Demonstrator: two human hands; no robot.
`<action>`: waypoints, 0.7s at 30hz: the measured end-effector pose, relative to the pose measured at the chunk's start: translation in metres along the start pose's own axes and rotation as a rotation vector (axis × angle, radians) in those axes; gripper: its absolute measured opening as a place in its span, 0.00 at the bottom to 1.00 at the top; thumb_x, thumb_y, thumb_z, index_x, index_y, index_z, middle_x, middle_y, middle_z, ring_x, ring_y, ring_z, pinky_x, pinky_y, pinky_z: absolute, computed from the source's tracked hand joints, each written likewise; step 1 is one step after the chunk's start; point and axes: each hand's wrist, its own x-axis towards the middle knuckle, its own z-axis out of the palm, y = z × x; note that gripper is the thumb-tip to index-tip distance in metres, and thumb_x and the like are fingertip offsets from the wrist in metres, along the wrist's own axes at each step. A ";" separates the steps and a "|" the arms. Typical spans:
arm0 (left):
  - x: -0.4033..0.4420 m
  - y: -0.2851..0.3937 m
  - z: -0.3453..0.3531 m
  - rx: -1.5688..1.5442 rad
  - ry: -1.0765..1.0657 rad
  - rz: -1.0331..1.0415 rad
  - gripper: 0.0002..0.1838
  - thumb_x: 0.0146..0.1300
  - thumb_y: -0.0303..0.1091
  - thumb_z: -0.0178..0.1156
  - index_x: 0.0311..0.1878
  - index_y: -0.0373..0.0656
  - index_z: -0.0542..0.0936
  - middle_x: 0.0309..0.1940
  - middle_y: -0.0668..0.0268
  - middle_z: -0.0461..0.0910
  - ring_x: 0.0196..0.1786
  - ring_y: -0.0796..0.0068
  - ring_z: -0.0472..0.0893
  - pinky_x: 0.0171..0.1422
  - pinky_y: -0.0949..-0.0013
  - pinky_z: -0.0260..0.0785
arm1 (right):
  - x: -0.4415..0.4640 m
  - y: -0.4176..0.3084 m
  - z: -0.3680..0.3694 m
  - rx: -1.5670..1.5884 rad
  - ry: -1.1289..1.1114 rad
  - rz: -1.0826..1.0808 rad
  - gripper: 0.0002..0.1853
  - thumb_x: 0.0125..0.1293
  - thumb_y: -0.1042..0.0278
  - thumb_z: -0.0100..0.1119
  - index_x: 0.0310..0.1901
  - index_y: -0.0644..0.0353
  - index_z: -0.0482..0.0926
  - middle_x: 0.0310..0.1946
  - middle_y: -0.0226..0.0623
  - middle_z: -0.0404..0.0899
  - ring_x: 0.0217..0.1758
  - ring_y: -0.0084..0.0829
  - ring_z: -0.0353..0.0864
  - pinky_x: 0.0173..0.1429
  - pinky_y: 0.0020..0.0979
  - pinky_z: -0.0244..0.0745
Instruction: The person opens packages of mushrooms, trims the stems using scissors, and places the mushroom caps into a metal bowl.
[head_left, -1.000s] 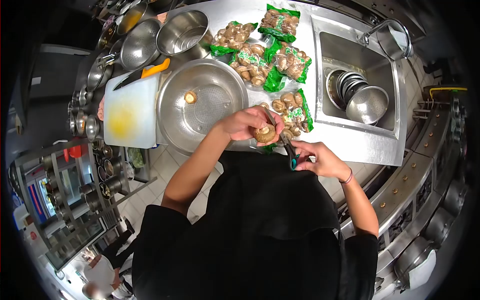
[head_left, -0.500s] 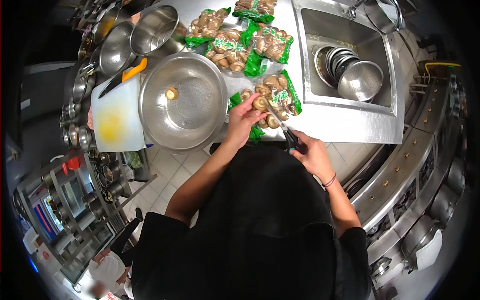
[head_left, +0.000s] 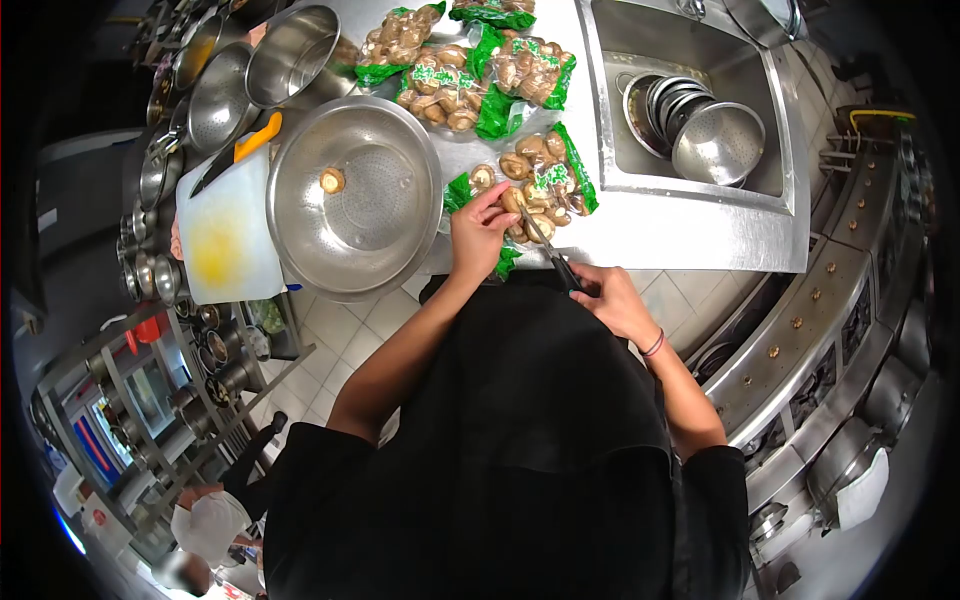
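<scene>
Between the fingertips of my left hand (head_left: 482, 232) is a brown mushroom (head_left: 513, 200), held above an opened bag of mushrooms (head_left: 548, 178) with green edging. My right hand (head_left: 612, 300) is closed round the black handles of a pair of scissors (head_left: 553, 258). The scissor blades point up and left, and their tips are at the held mushroom's underside. To the left stands a wide steel colander (head_left: 390, 240) with one mushroom (head_left: 332, 180) lying inside it.
Several sealed mushroom bags (head_left: 440, 88) lie at the back of the steel counter. A sink (head_left: 690, 190) at the right holds stacked colanders (head_left: 718, 145). On the left, a knife (head_left: 237, 152) with an orange handle rests on a cutting board (head_left: 232, 250). Another person (head_left: 212, 525) is at the lower left.
The scissors have swung more upright, with their blades closer to the mushroom's stem side. My left hand keeps hold of the mushroom. The whole view has shifted slightly.
</scene>
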 end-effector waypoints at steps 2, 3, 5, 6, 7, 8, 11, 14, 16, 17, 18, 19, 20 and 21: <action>0.000 0.005 -0.004 0.089 -0.032 -0.024 0.26 0.56 0.11 0.62 0.60 0.32 0.75 0.42 0.60 0.83 0.40 0.77 0.83 0.47 0.76 0.76 | 0.001 0.012 0.002 0.078 -0.015 -0.021 0.22 0.57 0.74 0.65 0.55 0.65 0.79 0.23 0.44 0.77 0.26 0.28 0.75 0.37 0.34 0.72; 0.000 0.006 -0.006 0.088 -0.022 -0.021 0.26 0.56 0.11 0.62 0.60 0.32 0.75 0.42 0.60 0.83 0.40 0.77 0.83 0.47 0.76 0.76 | 0.001 0.018 0.001 0.136 -0.026 -0.020 0.21 0.58 0.76 0.63 0.55 0.65 0.79 0.22 0.38 0.76 0.26 0.24 0.72 0.35 0.31 0.70; 0.001 0.009 -0.009 0.117 -0.083 -0.135 0.25 0.56 0.13 0.62 0.59 0.31 0.75 0.40 0.61 0.84 0.38 0.77 0.83 0.45 0.75 0.75 | 0.000 0.024 -0.010 0.180 -0.046 -0.033 0.20 0.59 0.78 0.62 0.55 0.66 0.79 0.21 0.33 0.75 0.26 0.20 0.69 0.33 0.29 0.68; -0.002 0.014 -0.009 0.119 -0.067 -0.085 0.25 0.55 0.16 0.65 0.58 0.36 0.76 0.42 0.61 0.81 0.41 0.77 0.81 0.43 0.74 0.75 | -0.002 0.026 -0.017 0.232 -0.136 0.016 0.20 0.60 0.80 0.60 0.56 0.66 0.79 0.21 0.27 0.72 0.26 0.17 0.66 0.32 0.27 0.65; -0.008 0.035 -0.010 0.115 -0.050 -0.074 0.25 0.55 0.16 0.65 0.58 0.36 0.76 0.42 0.61 0.81 0.41 0.77 0.81 0.43 0.74 0.75 | -0.003 0.026 -0.025 0.281 -0.227 0.065 0.20 0.60 0.81 0.58 0.56 0.66 0.79 0.21 0.22 0.69 0.26 0.15 0.63 0.30 0.24 0.63; -0.016 0.058 -0.014 0.274 -0.016 0.116 0.27 0.53 0.17 0.66 0.58 0.39 0.77 0.45 0.60 0.79 0.44 0.73 0.81 0.45 0.72 0.75 | -0.005 0.024 -0.037 0.260 -0.280 0.045 0.22 0.59 0.84 0.55 0.57 0.63 0.78 0.22 0.19 0.65 0.25 0.13 0.59 0.30 0.20 0.58; -0.028 0.107 -0.052 0.718 0.227 0.442 0.30 0.46 0.18 0.68 0.56 0.44 0.78 0.50 0.58 0.72 0.53 0.59 0.77 0.55 0.65 0.72 | -0.010 0.029 -0.055 0.402 -0.302 0.073 0.22 0.61 0.84 0.54 0.57 0.62 0.78 0.23 0.18 0.68 0.25 0.13 0.59 0.31 0.20 0.58; -0.021 0.129 -0.090 0.948 0.360 0.326 0.28 0.46 0.18 0.66 0.55 0.42 0.78 0.51 0.57 0.73 0.54 0.53 0.76 0.60 0.61 0.70 | -0.009 0.021 -0.059 0.459 -0.287 0.087 0.21 0.61 0.84 0.54 0.57 0.61 0.78 0.24 0.18 0.70 0.25 0.13 0.62 0.32 0.20 0.60; -0.014 0.132 -0.091 1.052 0.415 0.444 0.24 0.48 0.17 0.63 0.52 0.40 0.79 0.53 0.56 0.74 0.56 0.55 0.76 0.59 0.60 0.70 | -0.005 0.013 -0.058 0.497 -0.255 0.086 0.21 0.61 0.85 0.55 0.57 0.61 0.78 0.25 0.18 0.71 0.26 0.13 0.63 0.31 0.20 0.61; -0.008 0.129 -0.081 0.985 0.268 0.498 0.23 0.50 0.16 0.61 0.51 0.41 0.80 0.52 0.57 0.76 0.57 0.57 0.77 0.61 0.62 0.69 | -0.005 0.006 -0.057 0.491 -0.216 0.118 0.21 0.60 0.84 0.57 0.56 0.62 0.78 0.23 0.19 0.71 0.26 0.13 0.65 0.31 0.21 0.62; -0.004 0.124 -0.061 0.916 0.122 0.541 0.22 0.51 0.15 0.59 0.51 0.41 0.80 0.51 0.58 0.77 0.57 0.58 0.77 0.62 0.63 0.68 | -0.006 0.002 -0.054 0.486 -0.183 0.157 0.20 0.59 0.82 0.59 0.55 0.63 0.79 0.22 0.21 0.72 0.25 0.13 0.66 0.30 0.22 0.63; 0.000 0.117 -0.039 0.762 -0.037 0.452 0.21 0.51 0.14 0.56 0.49 0.40 0.81 0.51 0.57 0.78 0.56 0.57 0.78 0.61 0.62 0.69 | -0.005 0.002 -0.049 0.487 -0.187 0.162 0.20 0.59 0.82 0.59 0.55 0.63 0.79 0.22 0.21 0.72 0.25 0.13 0.66 0.30 0.22 0.63; 0.008 0.109 -0.018 0.607 -0.192 0.368 0.20 0.51 0.13 0.54 0.48 0.38 0.81 0.50 0.57 0.79 0.54 0.56 0.79 0.60 0.61 0.70 | 0.000 0.003 -0.044 0.217 -0.137 0.079 0.19 0.58 0.80 0.62 0.54 0.64 0.79 0.21 0.25 0.73 0.24 0.16 0.67 0.30 0.23 0.65; 0.019 0.095 -0.003 0.714 -0.200 0.364 0.20 0.51 0.13 0.53 0.47 0.37 0.81 0.49 0.56 0.79 0.53 0.53 0.79 0.58 0.59 0.71 | 0.003 0.001 -0.040 -0.054 -0.082 -0.003 0.19 0.57 0.77 0.65 0.52 0.65 0.79 0.19 0.30 0.74 0.22 0.19 0.68 0.29 0.25 0.66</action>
